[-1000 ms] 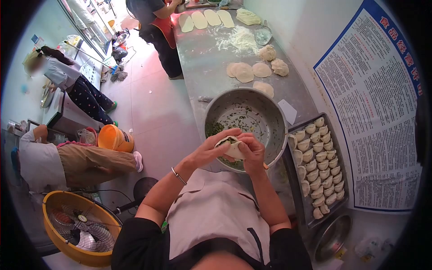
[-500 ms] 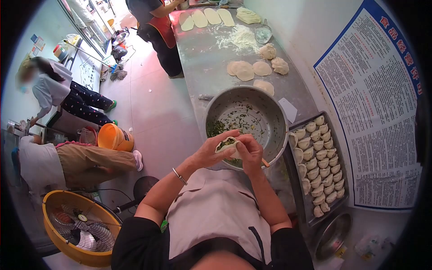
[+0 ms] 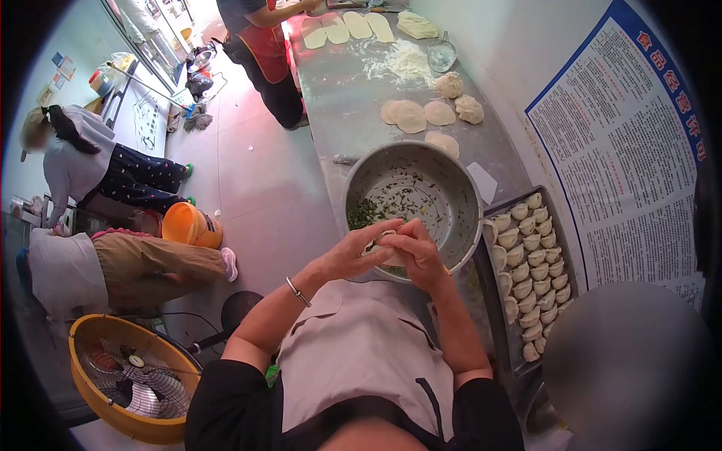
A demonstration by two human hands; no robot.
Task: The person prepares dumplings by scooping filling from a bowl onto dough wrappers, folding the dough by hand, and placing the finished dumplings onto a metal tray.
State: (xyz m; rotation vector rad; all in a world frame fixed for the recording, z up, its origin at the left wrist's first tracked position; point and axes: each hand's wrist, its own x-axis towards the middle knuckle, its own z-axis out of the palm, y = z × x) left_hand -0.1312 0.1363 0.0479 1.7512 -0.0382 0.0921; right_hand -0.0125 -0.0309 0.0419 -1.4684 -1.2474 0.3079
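Observation:
Over the near rim of a large metal bowl (image 3: 459, 180) with chopped green filling (image 3: 368, 213), my left hand (image 3: 353, 252) is closed on a dumpling (image 3: 378, 242). Its wrapper is folded and some green shows inside. My right hand (image 3: 420, 255) pinches the wrapper's edge from the other side, its fingers partly covering it. To the right, a metal tray (image 3: 505, 331) holds several rows of shaped dumplings (image 3: 536, 257).
Beyond the bowl, the metal table (image 3: 331, 98) bears round wrappers (image 3: 411, 117), dough lumps (image 3: 469, 110) and flour (image 3: 402, 66). A co-worker in red (image 3: 267, 52) stands at its far left. Two people, an orange bucket (image 3: 192, 225) and a fan (image 3: 135, 376) are left. A blurred round shape (image 3: 632, 368) is lower right.
My right fingers have moved over the wrapper, which now shows less filling. A blurred shape has appeared at the lower right. The co-worker in red and the person at far left have shifted slightly.

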